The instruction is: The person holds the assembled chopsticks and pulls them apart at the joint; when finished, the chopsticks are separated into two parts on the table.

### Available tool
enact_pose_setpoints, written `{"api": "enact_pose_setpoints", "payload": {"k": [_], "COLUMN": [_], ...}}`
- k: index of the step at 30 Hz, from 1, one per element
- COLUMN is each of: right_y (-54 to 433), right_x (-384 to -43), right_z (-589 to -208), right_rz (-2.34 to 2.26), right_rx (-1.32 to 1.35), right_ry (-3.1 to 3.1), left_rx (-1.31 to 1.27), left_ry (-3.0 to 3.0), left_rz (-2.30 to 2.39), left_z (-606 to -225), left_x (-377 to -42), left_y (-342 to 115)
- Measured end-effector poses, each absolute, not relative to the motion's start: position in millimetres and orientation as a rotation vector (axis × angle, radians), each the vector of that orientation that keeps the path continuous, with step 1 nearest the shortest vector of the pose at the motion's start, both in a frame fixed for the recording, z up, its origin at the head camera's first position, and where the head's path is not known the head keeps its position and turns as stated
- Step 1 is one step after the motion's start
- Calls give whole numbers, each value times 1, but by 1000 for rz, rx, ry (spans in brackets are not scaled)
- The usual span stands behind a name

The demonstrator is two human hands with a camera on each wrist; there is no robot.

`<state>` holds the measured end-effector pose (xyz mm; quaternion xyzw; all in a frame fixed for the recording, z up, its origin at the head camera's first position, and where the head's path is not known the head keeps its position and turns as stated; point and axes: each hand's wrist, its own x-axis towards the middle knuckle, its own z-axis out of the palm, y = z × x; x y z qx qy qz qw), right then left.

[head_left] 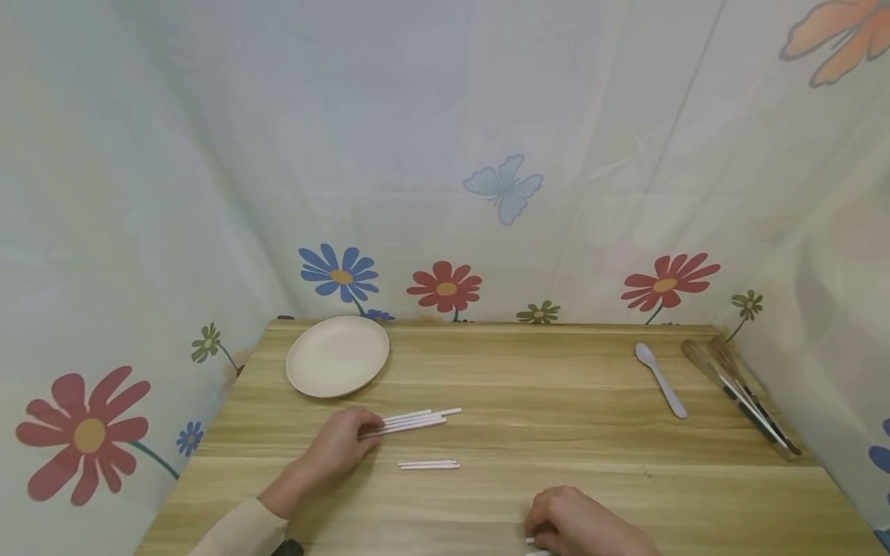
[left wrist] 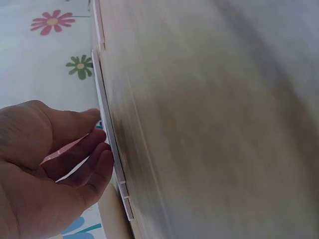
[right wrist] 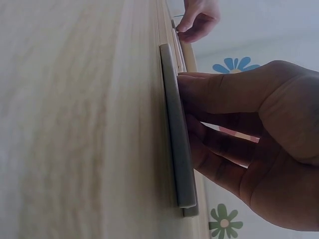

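At left of the table's middle, my left hand (head_left: 342, 444) pinches the left ends of several thin white sticks (head_left: 417, 421), which lie almost side by side. The left wrist view has the thumb and fingertips of that hand against a white stick (left wrist: 107, 119) flat on the wood. Near the front, my right hand (head_left: 572, 521) curls over other white sticks (head_left: 538, 553), mostly hidden beneath it. In the right wrist view, its thumb and fingertips hold the long edge of a stick (right wrist: 178, 134), with another just behind. A short row of white sticks (head_left: 429, 465) lies between the hands.
A round cream plate (head_left: 337, 357) stands at the back left of the wooden table (head_left: 528, 386). To the right lie a pale spoon (head_left: 660, 380) and long dark-handled utensils (head_left: 740, 398). A flowered curtain (head_left: 445, 154) surrounds the table's back and sides.
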<state>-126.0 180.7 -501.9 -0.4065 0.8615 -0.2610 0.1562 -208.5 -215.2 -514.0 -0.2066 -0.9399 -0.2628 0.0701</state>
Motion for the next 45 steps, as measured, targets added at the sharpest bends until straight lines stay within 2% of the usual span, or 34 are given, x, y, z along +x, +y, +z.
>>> {"api": "enact_pose_setpoints", "payload": {"k": [23, 45], "right_y": [180, 180], "right_x": [-126, -122], "right_z": [-504, -502], "right_rz": [-786, -800], "right_rx": [-1173, -1228], "right_ry": [2468, 2481], "left_rx": [-815, -708], "left_ry": [-2743, -2800], "left_rz": [-529, -586], "left_z": [-519, -515], "left_x": [-214, -209], "left_y": [-216, -211]}}
